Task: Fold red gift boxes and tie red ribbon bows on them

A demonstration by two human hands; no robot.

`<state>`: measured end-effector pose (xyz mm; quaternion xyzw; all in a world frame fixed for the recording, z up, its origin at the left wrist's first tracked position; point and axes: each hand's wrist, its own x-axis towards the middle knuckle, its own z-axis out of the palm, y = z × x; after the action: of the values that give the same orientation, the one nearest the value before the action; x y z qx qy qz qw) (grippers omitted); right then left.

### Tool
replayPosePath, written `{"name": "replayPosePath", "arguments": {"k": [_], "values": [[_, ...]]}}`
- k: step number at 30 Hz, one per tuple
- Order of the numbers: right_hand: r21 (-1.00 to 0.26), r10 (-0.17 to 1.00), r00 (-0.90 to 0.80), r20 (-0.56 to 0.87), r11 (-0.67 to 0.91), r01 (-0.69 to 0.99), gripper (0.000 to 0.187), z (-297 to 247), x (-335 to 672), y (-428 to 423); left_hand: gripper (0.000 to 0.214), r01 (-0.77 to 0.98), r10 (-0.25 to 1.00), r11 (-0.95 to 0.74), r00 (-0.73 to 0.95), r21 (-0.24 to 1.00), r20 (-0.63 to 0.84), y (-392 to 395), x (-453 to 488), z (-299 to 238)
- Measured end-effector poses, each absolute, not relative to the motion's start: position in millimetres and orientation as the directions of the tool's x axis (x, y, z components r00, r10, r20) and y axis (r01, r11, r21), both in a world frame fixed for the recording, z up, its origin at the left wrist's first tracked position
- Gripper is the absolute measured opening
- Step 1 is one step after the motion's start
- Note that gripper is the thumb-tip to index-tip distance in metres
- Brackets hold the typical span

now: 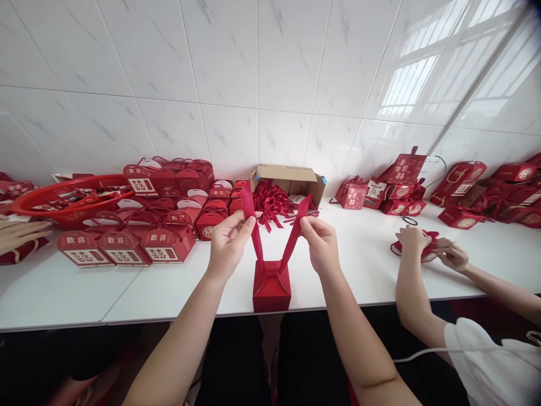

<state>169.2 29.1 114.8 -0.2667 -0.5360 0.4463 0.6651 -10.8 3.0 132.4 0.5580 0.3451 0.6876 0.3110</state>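
A small red gift box (271, 294) stands upright at the table's front edge, straight ahead of me. A red ribbon (291, 247) rises from its top in two tails that spread apart in a V. One tail is pinched between the thumb and fingers of my left hand (230, 242). My right hand (320, 241) pinches the other tail at about the same height. Both ribbon ends stick up past my fingers. Behind my hands, a bundle of red ribbons (270, 202) spills out of an open cardboard box (291, 171).
Left are stacked red boxes (167, 248) and an orange-red plastic basin (31, 208) of small packets. A co-worker's hand (23, 234) shows at the far left. Right, another person's hands (452, 255) work on a red box; more red boxes (401, 192) stand behind.
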Motion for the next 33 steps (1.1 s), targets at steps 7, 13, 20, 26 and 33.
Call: {"name": "replayPosePath", "arguments": {"k": [7,13,20,26,33], "values": [[-0.813,0.858,0.066,0.509,0.505,-0.291,0.017,117.6,167.6,28.3,0.022,-0.038,0.79,-0.599,-0.191,0.8,0.582,1.8,-7.3,136.2],[-0.801,0.854,0.1,0.511,0.515,-0.305,0.017,124.1,165.4,28.2,0.021,-0.022,0.784,-0.611,-0.156,0.792,0.6,-3.5,-3.7,143.2],[-0.795,0.857,0.124,0.5,0.511,-0.328,0.019,129.6,161.7,27.8,0.019,-0.065,0.813,-0.577,-0.138,0.814,0.566,-3.8,-4.4,140.8],[-0.79,0.849,0.123,0.513,0.524,-0.319,0.017,132.6,163.4,25.9,0.021,-0.041,0.803,-0.588,-0.142,0.807,0.578,-6.1,-4.2,145.0],[-0.776,0.858,0.101,0.504,0.501,-0.384,0.015,133.2,163.5,25.2,0.021,-0.131,0.83,-0.558,-0.118,0.819,0.546,-2.4,-5.0,145.2]]}}
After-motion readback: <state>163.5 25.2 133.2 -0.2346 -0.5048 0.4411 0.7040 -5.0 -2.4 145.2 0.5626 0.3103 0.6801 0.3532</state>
